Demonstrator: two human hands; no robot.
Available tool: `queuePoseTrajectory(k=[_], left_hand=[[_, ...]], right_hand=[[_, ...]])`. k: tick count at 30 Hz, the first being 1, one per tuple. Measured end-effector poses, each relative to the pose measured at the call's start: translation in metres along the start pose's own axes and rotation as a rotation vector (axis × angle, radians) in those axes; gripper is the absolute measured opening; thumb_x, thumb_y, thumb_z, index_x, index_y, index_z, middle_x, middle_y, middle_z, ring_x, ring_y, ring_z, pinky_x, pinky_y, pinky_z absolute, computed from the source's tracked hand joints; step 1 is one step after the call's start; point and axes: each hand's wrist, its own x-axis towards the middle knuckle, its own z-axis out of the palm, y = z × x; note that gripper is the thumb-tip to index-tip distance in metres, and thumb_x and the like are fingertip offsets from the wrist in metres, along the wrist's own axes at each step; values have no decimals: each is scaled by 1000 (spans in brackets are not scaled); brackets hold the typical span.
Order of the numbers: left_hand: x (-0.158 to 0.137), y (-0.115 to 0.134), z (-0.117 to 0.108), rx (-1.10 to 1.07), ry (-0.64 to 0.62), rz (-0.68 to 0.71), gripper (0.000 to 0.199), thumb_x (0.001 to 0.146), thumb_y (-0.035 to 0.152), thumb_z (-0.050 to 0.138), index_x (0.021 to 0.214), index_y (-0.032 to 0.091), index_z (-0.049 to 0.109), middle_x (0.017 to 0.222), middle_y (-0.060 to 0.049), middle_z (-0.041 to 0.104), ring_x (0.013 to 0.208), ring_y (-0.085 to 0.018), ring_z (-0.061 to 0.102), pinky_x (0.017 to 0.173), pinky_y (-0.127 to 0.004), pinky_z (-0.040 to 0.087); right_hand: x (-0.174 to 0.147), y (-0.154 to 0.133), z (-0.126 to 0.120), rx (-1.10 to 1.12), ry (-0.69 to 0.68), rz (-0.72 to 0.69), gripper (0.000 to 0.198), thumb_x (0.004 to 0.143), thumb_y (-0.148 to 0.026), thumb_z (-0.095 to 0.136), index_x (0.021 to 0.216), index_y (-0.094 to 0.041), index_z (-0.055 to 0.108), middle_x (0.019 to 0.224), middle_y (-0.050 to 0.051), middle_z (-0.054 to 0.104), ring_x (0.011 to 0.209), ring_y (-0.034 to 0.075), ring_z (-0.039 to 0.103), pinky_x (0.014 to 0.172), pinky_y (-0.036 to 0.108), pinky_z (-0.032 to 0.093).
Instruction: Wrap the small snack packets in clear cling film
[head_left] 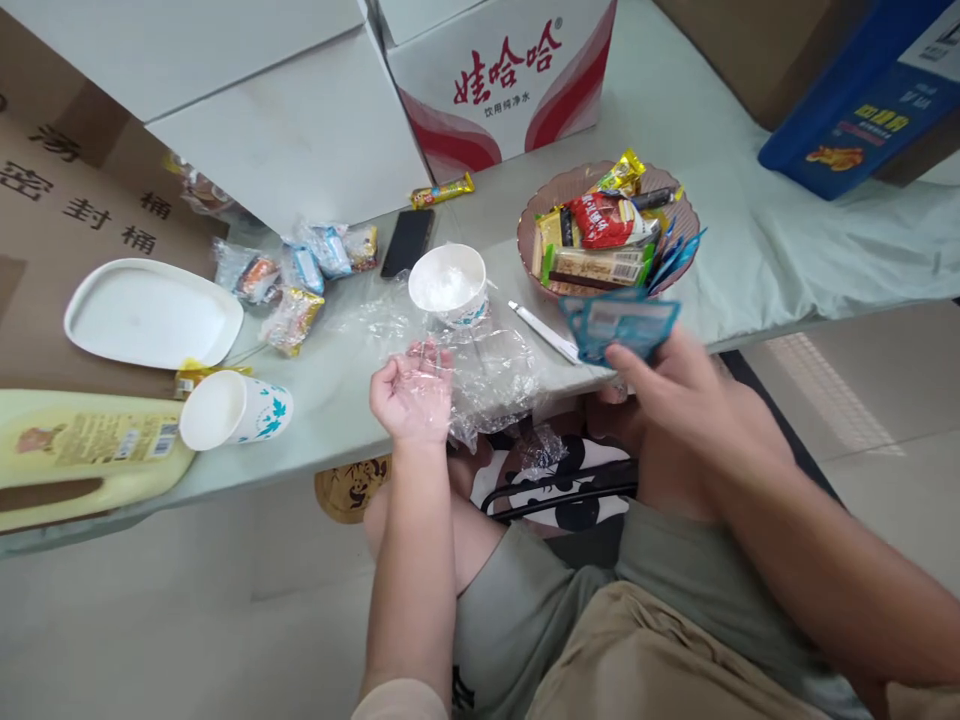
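Note:
My right hand (675, 385), slightly blurred, grips several blue flat packets (626, 325) just in front of the snack bowl. My left hand (415, 398) rests palm up at the table's front edge, fingers loosely curled and apart, against crumpled clear plastic film (499, 375). Directly beyond it stands a white paper cup (448, 283), seen from above, with something whitish inside. A slim white pen-like item (544, 332) lies between the cup and the packets. The pink glass bowl (531, 235) holds assorted wrapped snacks, with more blue packets at its right side.
Wrapped snacks (322, 250) lie at the left near a black phone (407, 242). A white tray (154, 313), a second paper cup (238, 410) and a yellow jug (90, 450) stand further left. White cartons (502, 95) block the back; a blue box (847, 110) is at the right.

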Motion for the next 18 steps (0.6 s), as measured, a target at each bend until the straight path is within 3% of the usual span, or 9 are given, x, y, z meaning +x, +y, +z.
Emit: queuePoseTrajectory(k=[2,5,11,14,18], left_hand=[[-1,0,3,-16,-12,-23,29,69,34,63,57,21,40,86,-4,68,109,-24,67,97,-42,57],[-2,0,7,-16,-59,-49,30,70,34,63,58,21,39,89,-4,69,114,-25,66,97,-43,57],[-4,-2,7,-126,-112,-73,28,70,31,66,59,21,43,88,-3,67,111,-24,67,96,-42,58],[-8,0,4,-208,-153,-113,26,72,28,64,58,20,44,89,-4,68,110,-24,67,94,-43,59],[-18,7,2,-241,-281,-175,30,72,32,62,54,19,42,96,-5,70,114,-27,66,92,-46,60]], right_hand=[[17,-19,-19,-256,51,-137,25,86,-42,66,103,-25,58,99,9,64,96,28,63,87,50,53],[52,-39,-38,-642,-76,-280,20,82,-35,68,88,-28,51,94,9,55,93,29,57,85,49,51],[107,-25,-40,-887,-160,-296,45,73,-24,76,112,-27,55,95,9,58,89,29,56,90,50,47],[103,-22,-34,-983,-165,-333,50,69,-24,79,115,-26,60,99,11,62,99,34,58,95,55,44],[70,-34,-22,-1016,-124,-460,34,85,-28,59,117,-16,64,108,17,66,104,35,61,89,51,49]])
